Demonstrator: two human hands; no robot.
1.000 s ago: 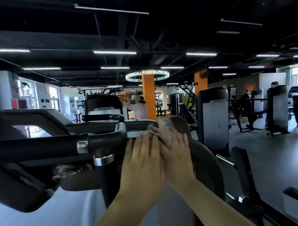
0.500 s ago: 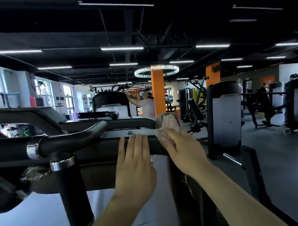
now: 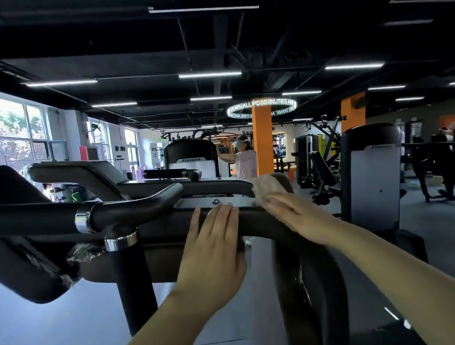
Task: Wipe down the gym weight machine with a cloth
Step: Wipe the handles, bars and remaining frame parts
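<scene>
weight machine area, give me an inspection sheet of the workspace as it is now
surface: weight machine frame, dark padded top bar with a grey plate behind it
job's things: cloth on the bar's right end
clutter: nothing seen
grippers: left hand flat on the bar; right hand pressing the cloth with straight fingers
cables: nothing seen
surroundings: chrome-collared handle, orange pillar, another person at a far machine
</scene>
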